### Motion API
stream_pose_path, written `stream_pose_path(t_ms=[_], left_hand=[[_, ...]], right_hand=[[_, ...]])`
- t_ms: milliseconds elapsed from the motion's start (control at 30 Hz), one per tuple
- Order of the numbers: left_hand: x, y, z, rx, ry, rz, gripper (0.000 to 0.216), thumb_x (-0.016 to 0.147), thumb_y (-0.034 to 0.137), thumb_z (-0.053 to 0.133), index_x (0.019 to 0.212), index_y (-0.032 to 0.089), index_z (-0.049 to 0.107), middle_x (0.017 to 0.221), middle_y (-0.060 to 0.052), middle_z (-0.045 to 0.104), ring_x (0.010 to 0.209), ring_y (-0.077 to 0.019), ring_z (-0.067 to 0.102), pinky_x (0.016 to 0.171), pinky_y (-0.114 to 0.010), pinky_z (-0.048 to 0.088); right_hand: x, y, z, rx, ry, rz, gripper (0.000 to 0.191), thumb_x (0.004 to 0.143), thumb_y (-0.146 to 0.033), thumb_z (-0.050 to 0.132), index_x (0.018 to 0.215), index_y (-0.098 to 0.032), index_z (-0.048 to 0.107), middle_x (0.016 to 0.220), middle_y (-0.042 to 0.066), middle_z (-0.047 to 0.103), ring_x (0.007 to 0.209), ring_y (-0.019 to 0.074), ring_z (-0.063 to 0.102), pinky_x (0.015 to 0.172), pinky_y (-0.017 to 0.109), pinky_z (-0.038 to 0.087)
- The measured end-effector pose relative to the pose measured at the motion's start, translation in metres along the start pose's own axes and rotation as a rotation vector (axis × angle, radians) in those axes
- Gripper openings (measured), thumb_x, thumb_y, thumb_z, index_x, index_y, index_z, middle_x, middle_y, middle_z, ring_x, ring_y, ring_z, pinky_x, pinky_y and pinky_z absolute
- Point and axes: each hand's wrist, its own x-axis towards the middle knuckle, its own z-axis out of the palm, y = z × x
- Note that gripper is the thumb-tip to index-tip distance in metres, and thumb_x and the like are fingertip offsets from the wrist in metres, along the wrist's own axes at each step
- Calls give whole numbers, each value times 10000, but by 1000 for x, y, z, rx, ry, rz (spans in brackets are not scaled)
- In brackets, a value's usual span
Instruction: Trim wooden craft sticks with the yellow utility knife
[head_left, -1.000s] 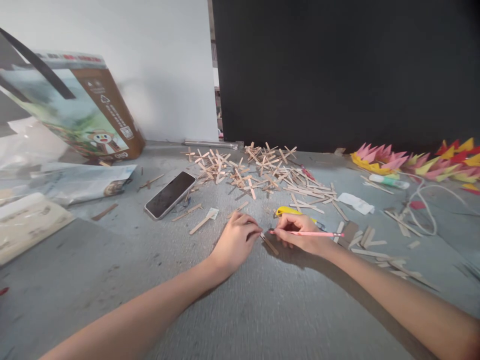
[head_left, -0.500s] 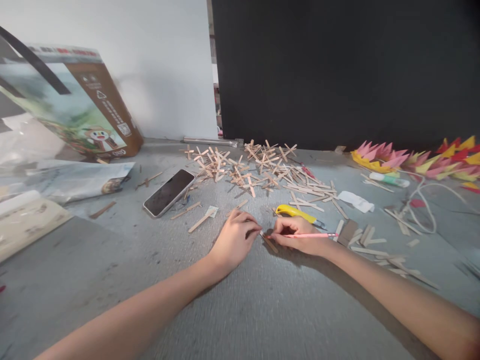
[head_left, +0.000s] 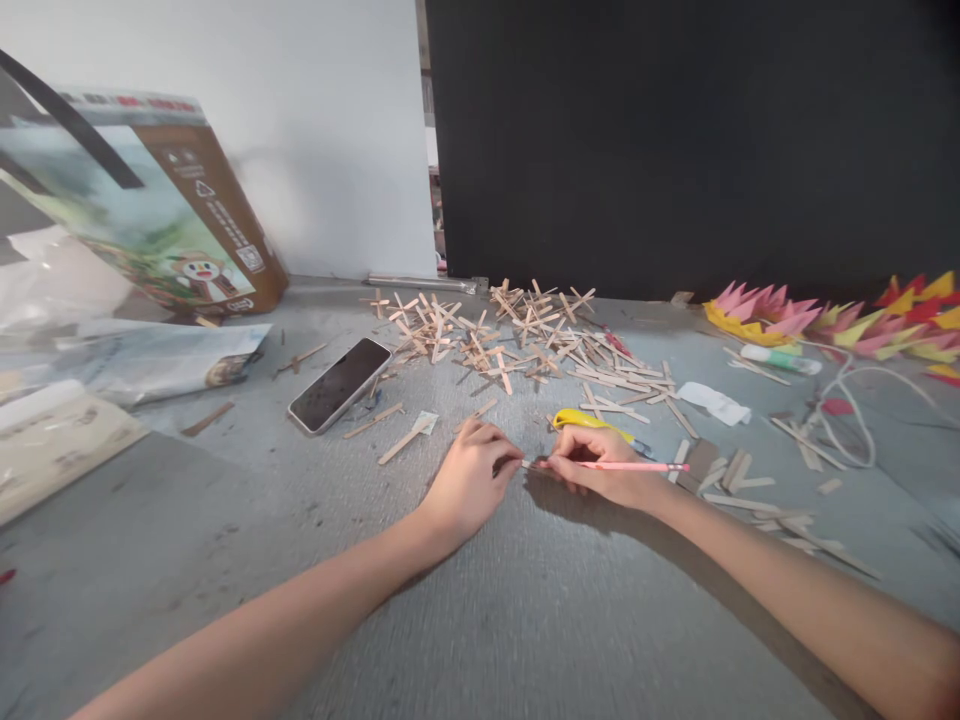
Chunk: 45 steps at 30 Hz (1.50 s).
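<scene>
My left hand (head_left: 476,475) is closed in a pinch on one end of a small wooden stick (head_left: 529,465), low over the grey table. Most of that stick is hidden by fingers and shadow. In my right hand (head_left: 600,465) is a pink pencil (head_left: 641,466), its tip end close to the stick and its back end pointing right. Just behind the right hand lies a yellow utility knife (head_left: 589,418). Beyond both hands spreads a heap of crossed wooden sticks (head_left: 487,340), with loose flat sticks (head_left: 619,375) to its right.
A phone (head_left: 341,385) lies left of the heap. At the far left stand a printed bag (head_left: 187,220) and plastic packets (head_left: 165,355). To the right are stick pieces (head_left: 742,480), a glue stick (head_left: 780,358), a white cable (head_left: 844,400) and folded paper crowns (head_left: 765,315).
The stick between my hands has turned from slanting toward me to nearly level. My right hand and the pencil have shifted slightly, the pencil's back end moving right. My left hand stays put.
</scene>
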Motion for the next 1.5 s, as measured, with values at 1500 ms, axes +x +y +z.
stream_pose_path(t_ms=[1500], left_hand=[[2, -2, 0, 2, -15, -69, 124, 899, 171, 743, 800, 239, 776, 851, -15, 751, 985, -241, 629, 982, -438, 451]], right_hand=[[3, -9, 4, -21, -83, 174, 246, 903, -400, 743, 810, -219, 606, 612, -37, 591, 475, 106, 555, 406, 200, 430]])
